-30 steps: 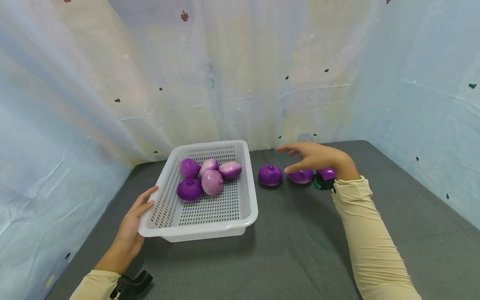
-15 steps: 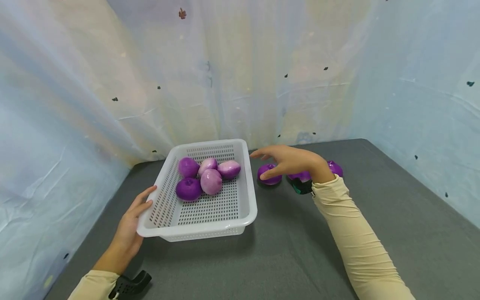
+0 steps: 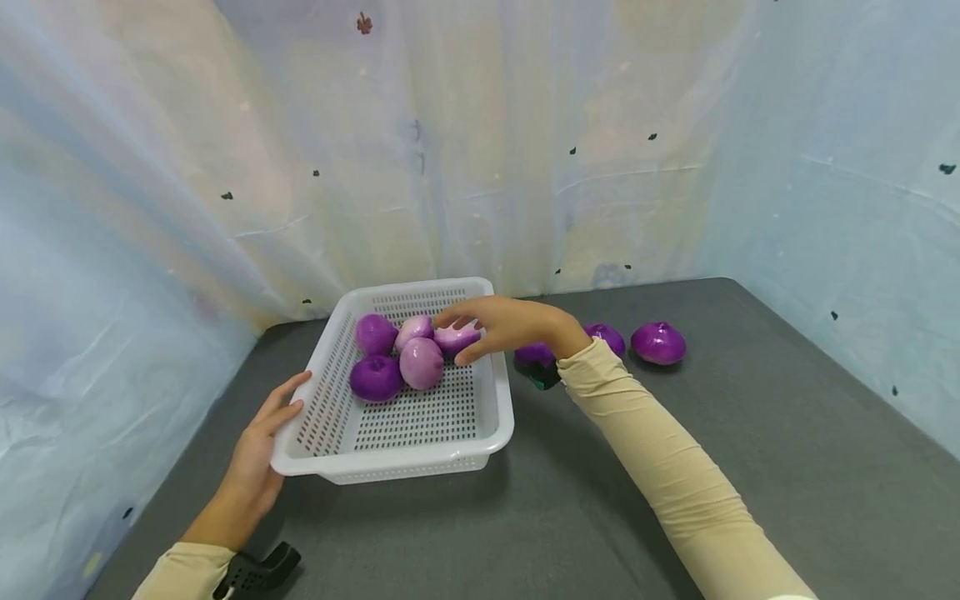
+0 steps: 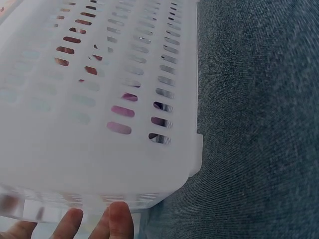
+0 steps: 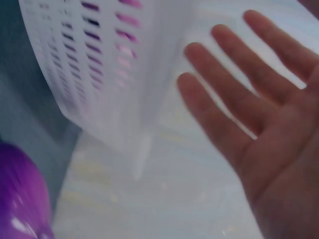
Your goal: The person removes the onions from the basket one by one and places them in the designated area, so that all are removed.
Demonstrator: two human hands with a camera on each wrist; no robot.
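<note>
A white perforated plastic basket [image 3: 420,457] stands on the table, holding several glossy purple onions [image 3: 422,364], some dark and some pale pink. My left hand [image 3: 255,454] grips the basket's left side near the front corner, thumb at the rim; its fingertips show along the wall in the left wrist view. Over the basket's right rim hovers my right hand [image 3: 510,323], palm down, fingers spread and holding nothing. Its fingertips overlap the rightmost pale onion [image 3: 453,340] in the head view. In the right wrist view, the palm and separated fingers [image 5: 207,109] appear beside the basket wall.
Right of the basket, three dark purple onions stand in a row on the grey table: one partly behind my right wrist [image 3: 534,354], a middle onion [image 3: 606,337], and a far-right onion [image 3: 658,343]. A pale patterned curtain [image 3: 480,150] encloses the table's back and sides.
My right hand has moved left, from above the loose onions to over the basket's right side, uncovering the far-right onion. The left hand keeps its hold on the basket.
</note>
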